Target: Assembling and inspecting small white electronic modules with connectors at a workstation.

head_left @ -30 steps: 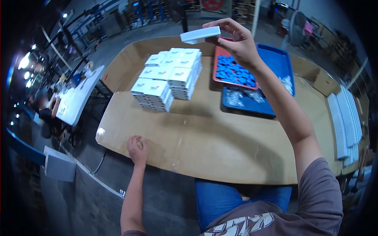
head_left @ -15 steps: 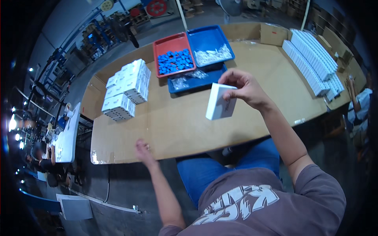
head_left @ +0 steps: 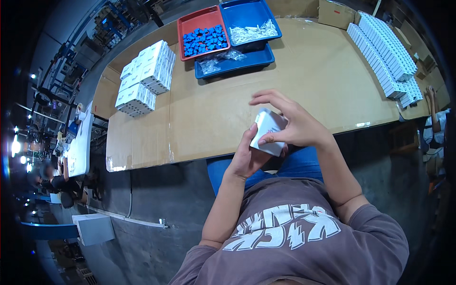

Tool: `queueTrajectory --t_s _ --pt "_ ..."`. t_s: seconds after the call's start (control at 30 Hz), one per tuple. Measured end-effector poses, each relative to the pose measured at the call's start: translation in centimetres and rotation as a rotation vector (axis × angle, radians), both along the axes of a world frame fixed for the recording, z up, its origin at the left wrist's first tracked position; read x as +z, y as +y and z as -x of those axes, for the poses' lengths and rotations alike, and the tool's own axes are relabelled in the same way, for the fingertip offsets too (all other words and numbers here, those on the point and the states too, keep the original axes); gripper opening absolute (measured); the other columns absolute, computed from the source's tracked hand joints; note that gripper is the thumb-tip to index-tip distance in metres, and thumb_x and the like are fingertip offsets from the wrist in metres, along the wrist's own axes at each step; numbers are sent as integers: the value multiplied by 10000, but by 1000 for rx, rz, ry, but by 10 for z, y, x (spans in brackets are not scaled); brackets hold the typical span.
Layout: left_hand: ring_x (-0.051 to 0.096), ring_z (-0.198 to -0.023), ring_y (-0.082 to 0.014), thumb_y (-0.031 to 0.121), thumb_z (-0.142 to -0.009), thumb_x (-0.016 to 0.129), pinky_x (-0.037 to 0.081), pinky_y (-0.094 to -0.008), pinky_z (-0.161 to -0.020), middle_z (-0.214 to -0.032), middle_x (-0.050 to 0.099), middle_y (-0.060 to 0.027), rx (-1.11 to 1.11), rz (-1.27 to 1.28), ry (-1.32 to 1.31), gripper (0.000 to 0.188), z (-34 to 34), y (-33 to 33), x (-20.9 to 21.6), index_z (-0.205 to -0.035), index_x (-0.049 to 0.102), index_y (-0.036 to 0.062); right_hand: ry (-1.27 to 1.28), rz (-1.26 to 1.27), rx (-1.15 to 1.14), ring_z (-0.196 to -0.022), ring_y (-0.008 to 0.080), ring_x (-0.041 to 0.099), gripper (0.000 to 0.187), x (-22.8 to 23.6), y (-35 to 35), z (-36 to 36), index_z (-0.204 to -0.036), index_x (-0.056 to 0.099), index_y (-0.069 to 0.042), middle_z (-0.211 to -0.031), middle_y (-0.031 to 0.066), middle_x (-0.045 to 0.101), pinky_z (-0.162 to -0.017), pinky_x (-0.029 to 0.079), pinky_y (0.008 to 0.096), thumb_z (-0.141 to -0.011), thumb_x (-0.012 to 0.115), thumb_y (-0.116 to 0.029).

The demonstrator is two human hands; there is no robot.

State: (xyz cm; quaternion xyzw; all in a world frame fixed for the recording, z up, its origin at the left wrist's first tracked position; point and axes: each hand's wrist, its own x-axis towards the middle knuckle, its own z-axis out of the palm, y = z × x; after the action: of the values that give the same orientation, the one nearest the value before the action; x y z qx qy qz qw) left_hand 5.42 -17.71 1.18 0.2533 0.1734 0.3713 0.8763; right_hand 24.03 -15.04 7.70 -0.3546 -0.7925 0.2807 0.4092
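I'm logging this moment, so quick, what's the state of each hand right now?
Left hand: closed, holding the white box.
Right hand: open, thumb over the box's face; whether it presses cannot be told.

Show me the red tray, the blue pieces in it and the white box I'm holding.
Red tray point(head_left: 198, 22), head view: bare bottom, far end.
Blue pieces point(head_left: 205, 41), head view: middle of the pile.
White box point(head_left: 272, 124), head view: its broad face.
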Motion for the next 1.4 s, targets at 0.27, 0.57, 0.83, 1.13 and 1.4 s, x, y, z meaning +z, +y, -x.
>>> queueTrajectory --t_s 0.27,0.57,0.83,1.13,1.4 --pt "664 -1173 -185 518 -1096 458 553 -344 -991 -1296 656 -58 202 50 126 537 -21 13 2 -1448 506 115 53 -234 -122 -1292 407 577 810 -58 6 1 -1448 557 -26 -1456 235 541 -1061 492 459 -792 856 -394" --pt "652 -1073 -123 555 -1093 438 544 -274 -855 -1216 647 -43 281 120 295 559 -39 33 -7 -1421 502 107 187 -329 -192 -1262 442 599 821 -118 38 9 -1403 589 60 -1400 303 573 -1024 517 475 -907 711 -583" --pt "648 -962 -105 536 -1093 455 520 -262 -781 -1114 657 -33 369 148 294 535 -40 42 -25 -1348 543 75 164 -378 -193 -1192 446 641 798 -143 50 13 -1362 619 87 -1355 309 599 -969 550 470 -950 638 -597" --pt "656 -1027 -119 529 -1099 440 536 -285 -836 -1157 660 -45 360 124 287 536 -34 45 -46 -1347 542 65 151 -386 -179 -1198 456 635 795 -148 54 18 -1351 620 106 -1344 324 599 -979 540 478 -979 587 -596" --pt "644 -1137 -169 542 -1096 431 533 -352 -964 -1228 644 -72 378 163 288 575 -28 47 -45 -1388 519 54 153 -315 -126 -1221 453 616 807 -152 59 21 -1388 603 86 -1385 310 581 -1009 518 480 -991 556 -615"
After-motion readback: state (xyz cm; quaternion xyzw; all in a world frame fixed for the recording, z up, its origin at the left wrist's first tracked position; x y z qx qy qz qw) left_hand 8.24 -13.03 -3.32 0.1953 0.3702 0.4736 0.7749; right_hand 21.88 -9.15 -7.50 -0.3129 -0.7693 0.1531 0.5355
